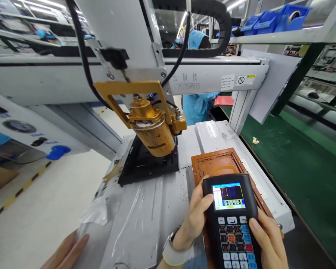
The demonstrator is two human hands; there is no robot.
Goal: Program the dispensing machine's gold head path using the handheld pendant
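Note:
I hold a black handheld controller with a lit colour screen and rows of coloured keys. My left hand, with a white watch on its wrist, wraps the controller's left edge, thumb near the screen. On the right edge my right hand grips it, thumb resting by the keypad. Under the controller lies an orange-brown fixture tray on the white machine bed. A gold dispensing head hangs tilted over a black fixture plate further back.
Another person's hand rests at the bed's lower left corner, near crumpled plastic film. A worker in blue stands behind the white gantry beam. A green-topped bench runs along the right; blue bins sit on a shelf.

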